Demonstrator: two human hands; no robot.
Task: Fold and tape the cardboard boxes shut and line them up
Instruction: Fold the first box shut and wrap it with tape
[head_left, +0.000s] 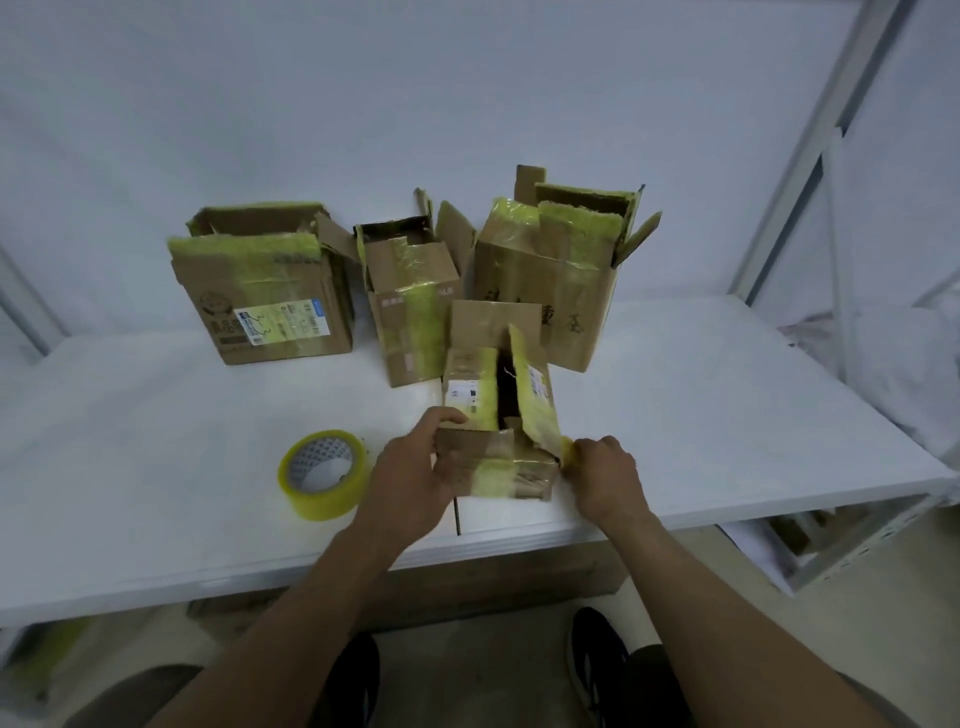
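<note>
Gripping the near left corner of the small box (519, 480) with the left hand (415, 467), thumb over its top, and pinching the tip of its raised, yellow-taped flap (537, 410) with the right hand (605, 470), by the middle of the table's (156, 441) front edge. Just left of it, near the same edge, a tape roll (322, 501), hole turned upward. Farther back, in a row with flaps open, the left box (270, 301), the middle box (410, 312) and the right box (561, 291).
</note>
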